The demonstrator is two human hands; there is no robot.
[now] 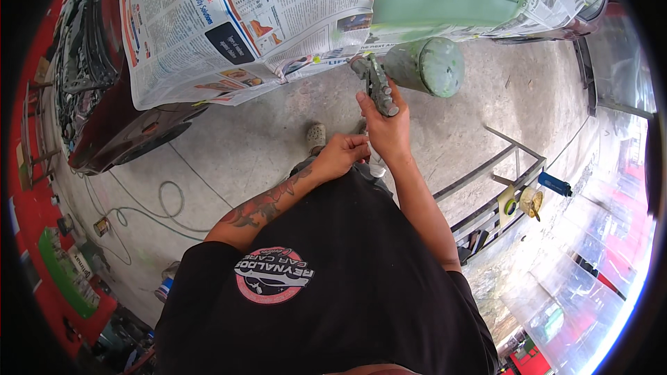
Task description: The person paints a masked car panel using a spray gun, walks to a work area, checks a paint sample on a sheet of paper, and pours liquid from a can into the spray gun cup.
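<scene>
Grey concrete floor [264, 132] spreads beneath a dark red car [104, 135], whose side facing the person is covered with newspaper sheets [292, 7]. Between the sheets shows a green-coated panel [451, 7]. To the right stands a metal frame [515, 144]; to the left, a thin hose [160, 198] loops across the floor. In front of the person, just short of the papered car, is a paint-spattered spray gun [379, 87], with a green-stained cup [442, 67] beside its body. The right hand [389, 125] grasps the gun; the left hand [344, 156] is just below, fingers bent together, though I cannot tell whether they grip anything. A perforated clog [316, 135] shows beyond the left hand.
</scene>
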